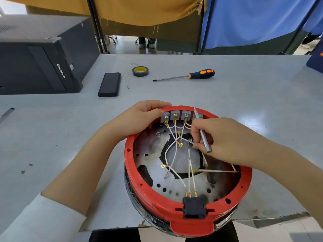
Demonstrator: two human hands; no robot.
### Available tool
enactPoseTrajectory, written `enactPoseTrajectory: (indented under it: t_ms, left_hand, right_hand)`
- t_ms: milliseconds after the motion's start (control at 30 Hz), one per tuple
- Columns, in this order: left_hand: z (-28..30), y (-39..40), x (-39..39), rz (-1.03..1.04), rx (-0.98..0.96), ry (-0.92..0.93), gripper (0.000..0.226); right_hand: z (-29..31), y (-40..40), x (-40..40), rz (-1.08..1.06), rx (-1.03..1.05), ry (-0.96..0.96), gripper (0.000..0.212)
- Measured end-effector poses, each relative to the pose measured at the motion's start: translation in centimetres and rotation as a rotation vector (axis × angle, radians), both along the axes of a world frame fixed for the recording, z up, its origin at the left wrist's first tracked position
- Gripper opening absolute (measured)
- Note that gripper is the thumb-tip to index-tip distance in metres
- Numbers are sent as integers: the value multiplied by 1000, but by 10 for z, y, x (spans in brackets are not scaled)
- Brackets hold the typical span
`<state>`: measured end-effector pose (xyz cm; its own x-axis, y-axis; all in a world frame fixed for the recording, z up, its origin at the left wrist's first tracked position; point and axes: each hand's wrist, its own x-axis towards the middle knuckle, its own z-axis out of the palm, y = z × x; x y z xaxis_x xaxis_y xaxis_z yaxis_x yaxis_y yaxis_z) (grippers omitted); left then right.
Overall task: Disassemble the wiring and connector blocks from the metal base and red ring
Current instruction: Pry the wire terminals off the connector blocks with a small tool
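Observation:
The red ring (pixel 139 177) surrounds a perforated metal base (pixel 152 147) at the table's near edge. Several grey connector blocks (pixel 175 116) line the ring's far inner wall, with white wires (pixel 175 152) and gold terminals running across the base to a black plug block (pixel 193 207) at the near rim. My left hand (pixel 138 119) grips the far left rim, thumb against the leftmost grey block. My right hand (pixel 222 138) holds a thin silver screwdriver bit (pixel 202 135), its tip up at the rightmost grey block, which is partly hidden.
A black and orange screwdriver (pixel 188 76), a roll of black tape (pixel 140 71) and a flat black case (pixel 109 84) lie further back on the grey table (pixel 262 105). A black computer tower (pixel 35 56) lies at the left. A pen (pixel 7 113) sits at the left edge.

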<state>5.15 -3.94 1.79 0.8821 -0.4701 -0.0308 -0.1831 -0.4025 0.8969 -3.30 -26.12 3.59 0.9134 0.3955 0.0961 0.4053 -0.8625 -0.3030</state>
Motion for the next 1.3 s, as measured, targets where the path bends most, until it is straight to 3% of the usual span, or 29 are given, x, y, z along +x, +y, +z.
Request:
enactPoseTrajectory:
  t_ms: [133,333,467,600,767,900,1133,1300]
  left_hand:
    - [3,9,-7,5,66,-38,31]
    - [7,23,-15,130,131,-155,36]
    - [7,23,-16,179,171,-174,39]
    - [17,20,-8,111,254,-199,38]
    - [24,-5,19,91,284,-312,32]
    - [14,-12,36,83,458,-448,32]
    - [12,-9,31,70,383,-518,34]
    - [17,-12,23,17,218,-509,13]
  right_hand:
    - [2,2,3,18,154,-1,19]
    - [6,7,22,7,666,87,23]
    - [10,13,44,-65,933,138,36]
    - [10,16,62,-108,968,144,48]
    - [8,19,88,-160,1004,154,25]
    - [6,18,102,-108,1025,178,27]
    - [-4,12,105,-47,1112,70,35]
    - [-3,10,103,-49,1157,104,35]
